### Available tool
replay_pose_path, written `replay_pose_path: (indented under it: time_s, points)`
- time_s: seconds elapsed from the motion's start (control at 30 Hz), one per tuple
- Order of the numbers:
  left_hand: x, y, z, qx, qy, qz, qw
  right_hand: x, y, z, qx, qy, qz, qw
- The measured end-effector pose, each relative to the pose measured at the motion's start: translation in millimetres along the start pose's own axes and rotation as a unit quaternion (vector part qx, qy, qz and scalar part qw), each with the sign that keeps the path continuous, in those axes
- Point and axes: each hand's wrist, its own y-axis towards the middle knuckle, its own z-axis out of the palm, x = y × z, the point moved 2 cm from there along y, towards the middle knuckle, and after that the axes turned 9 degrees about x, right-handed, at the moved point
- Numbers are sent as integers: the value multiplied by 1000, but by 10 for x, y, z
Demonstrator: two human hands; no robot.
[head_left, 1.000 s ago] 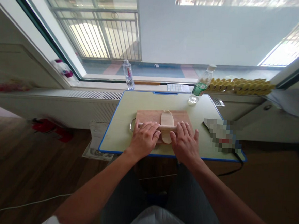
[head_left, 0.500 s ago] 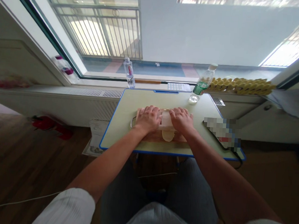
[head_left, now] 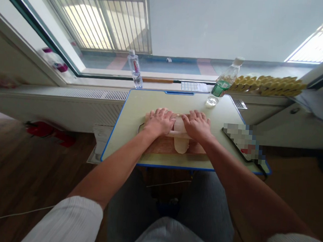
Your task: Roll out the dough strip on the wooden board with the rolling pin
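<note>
A strip of pale dough (head_left: pixel 181 145) lies lengthwise on a wooden cutting board (head_left: pixel 159 146), with a thin light rolling pin (head_left: pixel 177 134) across it. My left hand (head_left: pixel 161 121) is laid over the pin's left part, its fingers stretched forward. Over the right part lies my right hand (head_left: pixel 197 125), palm down, fingers spread. Both palms press on the pin and hide its ends. Between the hands, more of the dough shows beyond the pin. A metal handle (head_left: pixel 140 127) sticks out at the board's left end.
The board rests on a small blue-edged table (head_left: pixel 124 140) by the window. A green-labelled bottle (head_left: pixel 221 84) stands at the table's back right, another clear bottle (head_left: pixel 136 70) at the back left. A dark-edged flat object (head_left: pixel 240 143), partly blurred out, lies right. A red fire extinguisher (head_left: pixel 50 133) is on the floor.
The rolling pin has moved slightly away from me over the dough, and both hands' fingers now reach out straighter and wider. The camera view has shifted a little downward.
</note>
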Motion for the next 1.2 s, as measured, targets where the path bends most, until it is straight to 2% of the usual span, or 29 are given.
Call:
replay_pose_path:
  time_s: [0.13, 0.43, 0.67, 0.93, 1.03, 1.2]
  points:
    - [-38, -116, 32, 31, -9, -5, 999, -20, -53, 64, -8, 57, 30, 998]
    - [-86, -331, 135, 23, -4, 10, 1000, -8, -345, 187, -32, -1, 18, 999]
    - [-164, -521, 180, -6, -1, 2, 1000, 35, -616, 242, -63, -15, 9, 998]
    - [-234, -905, 292, -54, 1, 7, 999, 122, -1090, 378, -125, -35, -6, 992]
    - [-235, -897, 290, -48, 0, 1, 999, 128, -1086, 366, -119, -32, 2, 992]
    - [-219, -636, 198, -24, 2, -5, 1000, 52, -790, 298, -86, -8, -6, 996]
